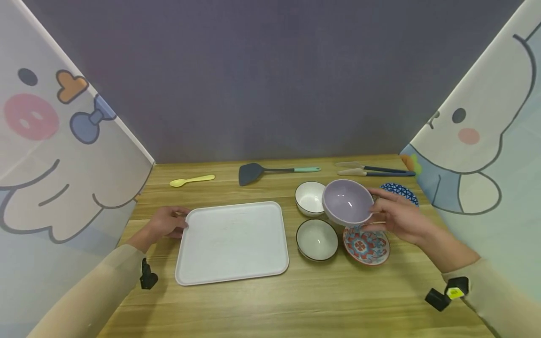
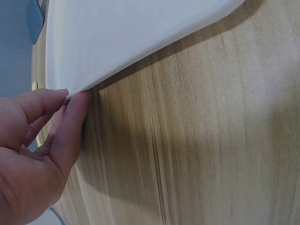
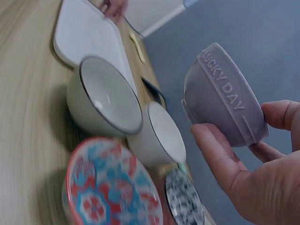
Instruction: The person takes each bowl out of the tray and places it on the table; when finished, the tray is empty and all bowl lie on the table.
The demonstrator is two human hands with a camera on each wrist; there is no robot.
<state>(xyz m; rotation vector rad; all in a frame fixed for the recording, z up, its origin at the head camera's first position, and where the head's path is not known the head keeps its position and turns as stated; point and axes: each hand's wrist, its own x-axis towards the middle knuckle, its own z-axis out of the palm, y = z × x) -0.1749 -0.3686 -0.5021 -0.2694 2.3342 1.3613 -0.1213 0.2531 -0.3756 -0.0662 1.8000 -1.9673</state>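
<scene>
My left hand (image 1: 170,221) pinches the left edge of a white rectangular tray (image 1: 232,244) between thumb and fingers, as the left wrist view shows up close. A purple bowl (image 1: 347,202) with raised "LUCKY DAY" lettering is held up in my right hand (image 1: 395,212), thumb and fingers on its side. Beneath and around it stand a white bowl (image 1: 310,199), a greyish-white bowl with a dark rim (image 1: 317,240) and a red-and-blue patterned dish (image 1: 366,246). Part of a blue patterned dish (image 1: 400,191) shows behind my right hand.
Along the back of the wooden table (image 1: 296,305) lie a yellow spoon (image 1: 192,180), a dark spatula with a mint handle (image 1: 253,172) and dark-handled tongs (image 1: 380,172). A grey panel (image 1: 270,84) rises behind, with cartoon-printed panels (image 1: 477,141) at both sides.
</scene>
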